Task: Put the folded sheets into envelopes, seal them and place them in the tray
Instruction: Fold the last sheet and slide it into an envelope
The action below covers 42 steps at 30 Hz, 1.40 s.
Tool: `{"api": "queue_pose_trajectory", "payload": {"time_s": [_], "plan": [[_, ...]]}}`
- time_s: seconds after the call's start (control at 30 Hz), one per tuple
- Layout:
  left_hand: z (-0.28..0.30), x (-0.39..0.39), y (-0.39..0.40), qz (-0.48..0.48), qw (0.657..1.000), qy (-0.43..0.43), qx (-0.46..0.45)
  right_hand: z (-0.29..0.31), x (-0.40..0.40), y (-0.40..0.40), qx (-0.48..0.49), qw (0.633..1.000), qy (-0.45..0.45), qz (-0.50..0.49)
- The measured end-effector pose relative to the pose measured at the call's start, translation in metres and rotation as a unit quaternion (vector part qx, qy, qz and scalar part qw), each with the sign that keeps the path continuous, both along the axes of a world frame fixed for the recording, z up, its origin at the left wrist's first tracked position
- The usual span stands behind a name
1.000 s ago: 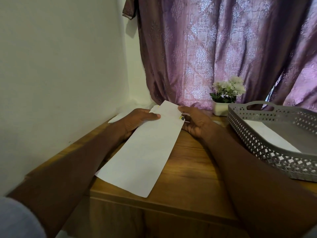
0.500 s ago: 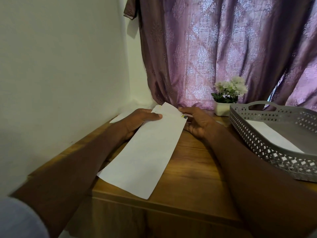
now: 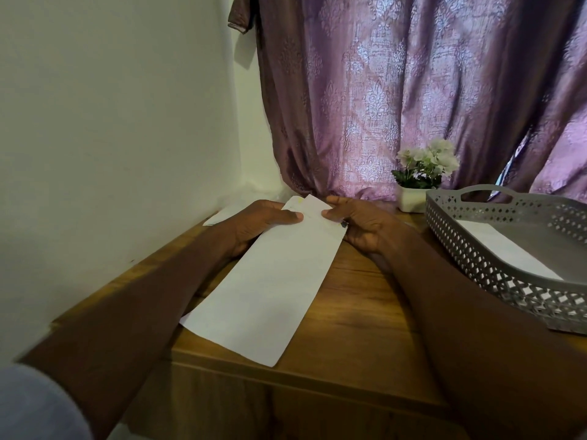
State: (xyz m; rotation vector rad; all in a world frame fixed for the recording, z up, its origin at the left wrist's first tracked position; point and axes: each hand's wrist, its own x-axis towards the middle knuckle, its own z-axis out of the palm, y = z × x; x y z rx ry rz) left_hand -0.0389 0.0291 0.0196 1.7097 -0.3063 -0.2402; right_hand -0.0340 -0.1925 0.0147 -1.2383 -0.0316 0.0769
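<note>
My left hand [image 3: 260,223] covers the envelope's [image 3: 266,287] left edge; my fingers beneath it are hidden. Behind my right thumb [image 3: 330,214] the flap end blurs, sealed or not I cannot tell. Right of my fingers, the tray [image 3: 476,249] runs off-frame, its wall hiding part of the paper inside [image 3: 508,252].

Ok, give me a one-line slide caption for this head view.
Both hands, left and right, pinch the far end of a white envelope on the wooden table, beside a grey tray.
</note>
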Motion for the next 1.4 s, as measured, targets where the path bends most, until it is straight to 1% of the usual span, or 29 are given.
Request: {"api": "queue_pose_trajectory", "payload": {"time_s": [0.13,0.37,0.53,0.7,0.83,0.97,1.07,1.27,1.4], "plan": [[-0.0005,-0.0015,0.0001,-0.013,1.0,-0.001,-0.005,-0.0007,0.0004,0.0021,0.024,0.999,-0.009,0.02],[0.0005,-0.0016,-0.0002,-0.021,1.0,-0.006,0.013,-0.0002,0.0041,0.0017,-0.01,1.0,-0.01,0.01],[0.001,-0.0028,-0.0002,-0.019,1.0,-0.002,0.011,-0.0016,0.0061,0.0047,0.017,0.999,-0.016,0.024],[0.0021,-0.0031,-0.0013,-0.011,0.999,-0.005,0.029,-0.0008,0.0049,0.0051,-0.03,1.0,-0.004,0.003],[0.0028,-0.0033,-0.0026,-0.008,0.999,-0.002,0.039,0.0012,0.0029,0.0055,-0.031,0.999,-0.011,0.01],[0.0014,-0.0043,-0.0027,-0.012,1.0,0.002,0.005,0.0023,0.0019,0.0052,-0.005,1.0,-0.005,0.027],[0.0009,-0.0038,-0.0029,0.002,1.0,-0.003,-0.005,0.0024,0.0027,0.0051,0.009,0.999,-0.005,0.032],[-0.0007,0.0011,-0.0051,0.038,0.997,-0.04,0.048,0.0031,0.0017,0.0059,-0.035,0.999,-0.009,0.03],[-0.0019,0.0047,-0.0045,0.061,0.996,-0.046,0.049,0.002,0.003,0.0066,-0.014,0.999,-0.024,0.022]]}}
